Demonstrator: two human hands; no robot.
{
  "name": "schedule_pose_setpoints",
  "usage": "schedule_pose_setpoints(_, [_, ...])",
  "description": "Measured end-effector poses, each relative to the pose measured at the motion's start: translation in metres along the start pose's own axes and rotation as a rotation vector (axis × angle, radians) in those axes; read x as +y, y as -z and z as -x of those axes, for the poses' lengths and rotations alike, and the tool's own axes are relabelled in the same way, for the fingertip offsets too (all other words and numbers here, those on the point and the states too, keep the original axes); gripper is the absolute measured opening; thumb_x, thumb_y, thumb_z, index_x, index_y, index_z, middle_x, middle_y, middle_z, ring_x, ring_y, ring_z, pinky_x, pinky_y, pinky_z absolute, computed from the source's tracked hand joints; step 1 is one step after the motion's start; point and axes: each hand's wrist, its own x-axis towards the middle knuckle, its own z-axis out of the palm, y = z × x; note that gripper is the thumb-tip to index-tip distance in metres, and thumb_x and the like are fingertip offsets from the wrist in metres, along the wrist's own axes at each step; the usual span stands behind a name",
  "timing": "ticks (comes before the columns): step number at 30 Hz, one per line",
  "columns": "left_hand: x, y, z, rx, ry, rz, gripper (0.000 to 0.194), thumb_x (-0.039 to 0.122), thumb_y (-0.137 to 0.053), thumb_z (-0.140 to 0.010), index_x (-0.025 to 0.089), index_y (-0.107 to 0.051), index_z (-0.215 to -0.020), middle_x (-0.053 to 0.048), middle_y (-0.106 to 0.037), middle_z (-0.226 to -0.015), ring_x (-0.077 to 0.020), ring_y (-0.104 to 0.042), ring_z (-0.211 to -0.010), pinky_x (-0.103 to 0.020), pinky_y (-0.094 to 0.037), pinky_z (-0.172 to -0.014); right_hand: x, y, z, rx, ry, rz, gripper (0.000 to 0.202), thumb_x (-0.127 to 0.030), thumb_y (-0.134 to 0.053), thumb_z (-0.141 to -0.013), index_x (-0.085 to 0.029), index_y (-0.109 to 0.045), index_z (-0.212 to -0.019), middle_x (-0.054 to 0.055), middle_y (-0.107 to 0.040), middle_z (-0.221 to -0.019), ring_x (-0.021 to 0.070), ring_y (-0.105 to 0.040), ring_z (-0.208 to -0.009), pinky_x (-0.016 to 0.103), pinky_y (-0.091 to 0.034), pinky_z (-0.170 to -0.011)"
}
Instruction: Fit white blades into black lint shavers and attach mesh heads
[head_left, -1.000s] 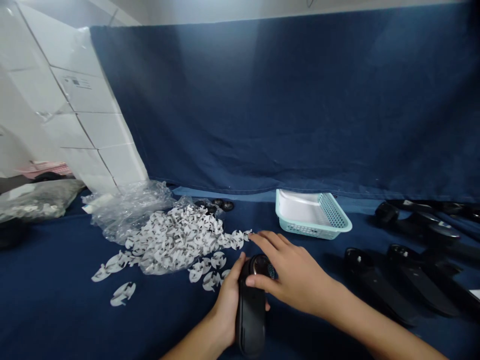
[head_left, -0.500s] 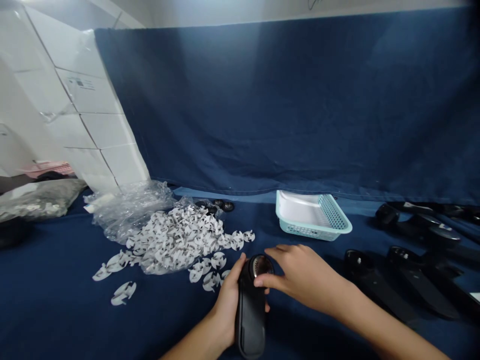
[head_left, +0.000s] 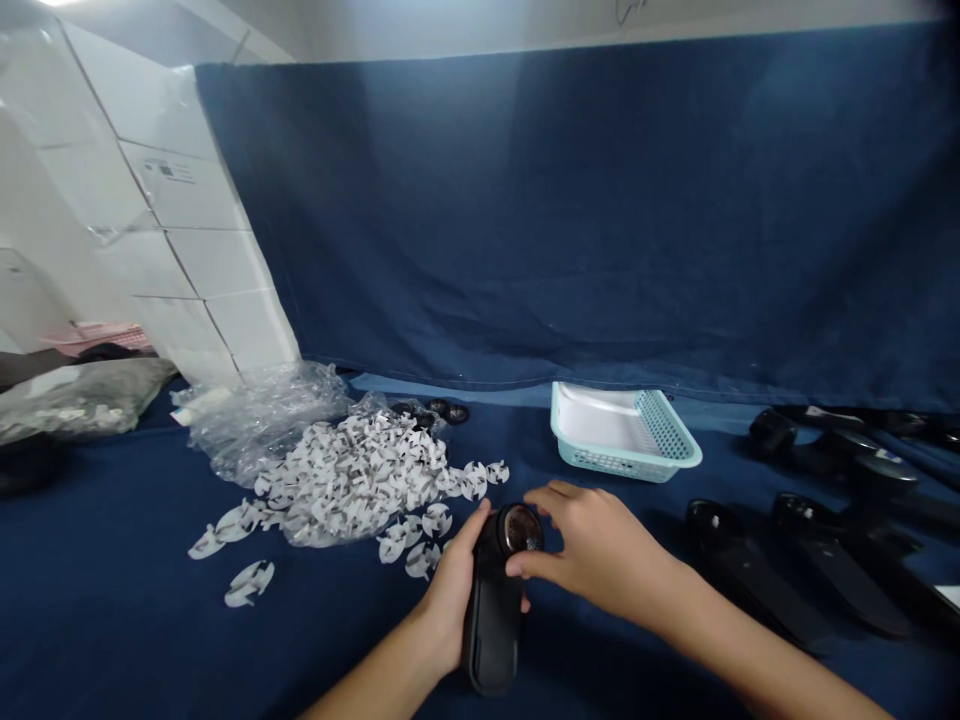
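Note:
A black fabric shaver with a round, perforated metal head lies along the palm of my left hand, whose fingers wrap round its body. My right hand curls over the head from the right. Its thumb rests at the lower rim and its fingertips at the upper rim, so the head sits between them. Just left of the shaver, several loose white blade-like discs lie near a large heap of the same white parts.
Clear plastic bags lie behind the heap, beside small black round parts. A light-blue basket stands at the back. More black shaver bodies lie on the right. White boxes are stacked left of a blue curtain.
The shaver has shifted slightly left and its lower end has risen a little. Its metal head now catches the light differently. Both hands keep their hold, the right fingers a little closer in.

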Motion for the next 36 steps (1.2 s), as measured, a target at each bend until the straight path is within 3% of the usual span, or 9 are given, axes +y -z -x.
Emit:
schedule_pose_setpoints(3, [-0.001, 0.0, 0.001, -0.007, 0.018, -0.003, 0.059, 0.069, -0.054, -0.078, 0.012, -0.067, -0.075, -0.007, -0.063, -0.05, -0.0189, -0.059, -0.04, -0.024, -0.042, -0.038, 0.001, 0.006, 0.003, -0.018, 0.173, -0.115, 0.068, -0.033, -0.08, -0.072, -0.023, -0.051, -0.133, 0.008, -0.059, -0.125, 0.0253, -0.061, -0.108, 0.036, -0.05, -0.09])
schedule_pose_setpoints(5, [-0.002, 0.001, 0.0, -0.023, 0.026, -0.017, 0.059, 0.069, -0.054, -0.079, 0.012, -0.067, -0.074, -0.007, -0.063, -0.05, -0.0191, -0.06, -0.041, -0.024, -0.042, -0.038, 0.0, 0.006, 0.004, -0.044, 0.233, -0.131, 0.056, -0.027, -0.076, -0.077, -0.025, -0.054, -0.13, 0.006, -0.06, -0.124, 0.0223, -0.061, -0.108, 0.032, -0.049, -0.091])
schedule_pose_setpoints(8, [-0.004, 0.001, -0.002, -0.036, -0.039, -0.038, 0.055, 0.065, -0.054, -0.081, 0.012, -0.065, -0.073, -0.006, -0.062, -0.049, -0.0195, -0.06, -0.04, -0.025, -0.042, -0.037, -0.005, -0.003, 0.004, 0.021, 0.105, -0.016, 0.029, -0.038, -0.066, -0.085, -0.019, -0.066, -0.106, 0.007, -0.067, -0.098, 0.0231, -0.066, -0.085, 0.035, -0.052, -0.076])
schedule_pose_setpoints(10, [-0.005, 0.0, -0.003, -0.041, -0.098, -0.039, 0.052, 0.062, -0.053, -0.083, 0.012, -0.065, -0.077, -0.006, -0.064, -0.051, -0.0186, -0.059, -0.039, -0.025, -0.042, -0.037, -0.008, -0.012, 0.005, 0.066, -0.012, 0.046, 0.032, -0.046, -0.056, -0.09, -0.016, -0.067, -0.093, 0.007, -0.067, -0.086, 0.0241, -0.067, -0.075, 0.037, -0.052, -0.068])
schedule_pose_setpoints(13, [-0.007, -0.001, -0.003, -0.063, -0.135, -0.039, 0.052, 0.062, -0.051, -0.085, 0.012, -0.065, -0.083, -0.006, -0.065, -0.053, -0.0178, -0.058, -0.038, -0.025, -0.043, -0.038, -0.01, -0.022, 0.014, 0.122, -0.056, 0.015, 0.035, -0.045, -0.053, -0.091, -0.016, -0.063, -0.109, 0.01, -0.068, -0.098, 0.0266, -0.068, -0.085, 0.04, -0.053, -0.073])
schedule_pose_setpoints(17, [-0.015, -0.004, 0.001, -0.129, -0.105, -0.064, 0.056, 0.066, -0.052, -0.082, 0.012, -0.065, -0.082, -0.005, -0.062, -0.05, -0.0189, -0.059, -0.04, -0.027, -0.047, -0.041, -0.009, -0.025, 0.039, 0.176, 0.1, -0.119, 0.056, -0.03, -0.061, -0.086, -0.023, -0.043, -0.139, 0.011, -0.052, -0.134, 0.0252, -0.056, -0.117, 0.04, -0.049, -0.094])
schedule_pose_setpoints(21, [-0.029, -0.011, 0.009, -0.176, -0.029, -0.127, 0.059, 0.068, -0.047, -0.083, 0.012, -0.066, -0.081, -0.005, -0.061, -0.047, -0.02, -0.059, -0.038, -0.027, -0.046, -0.038, -0.011, -0.024, 0.065, 0.197, 0.046, -0.142, 0.049, -0.026, -0.057, -0.088, -0.023, -0.048, -0.136, 0.01, -0.056, -0.125, 0.0235, -0.06, -0.109, 0.04, -0.049, -0.093])
schedule_pose_setpoints(31, [-0.044, -0.024, 0.02, -0.209, 0.024, -0.209, 0.057, 0.066, -0.048, -0.084, 0.012, -0.064, -0.073, -0.008, -0.064, -0.05, -0.0216, -0.061, -0.038, -0.026, -0.044, -0.035, -0.021, -0.022, 0.083, 0.232, -0.186, 0.056, 0.039, -0.052, -0.056, -0.087, -0.018, -0.061, -0.106, 0.007, -0.064, -0.092, 0.0249, -0.066, -0.08, 0.033, -0.047, -0.068])
schedule_pose_setpoints(36, [-0.045, -0.041, 0.016, -0.144, -0.051, -0.202, 0.052, 0.062, -0.048, -0.086, 0.013, -0.064, -0.078, -0.005, -0.062, -0.046, -0.0207, -0.059, -0.036, -0.026, -0.046, -0.035, -0.004, -0.024, 0.091, 0.303, -0.18, -0.077, 0.048, -0.048, -0.06, -0.085, -0.018, -0.056, -0.122, 0.01, -0.062, -0.106, 0.0233, -0.065, -0.088, 0.033, -0.047, -0.076])
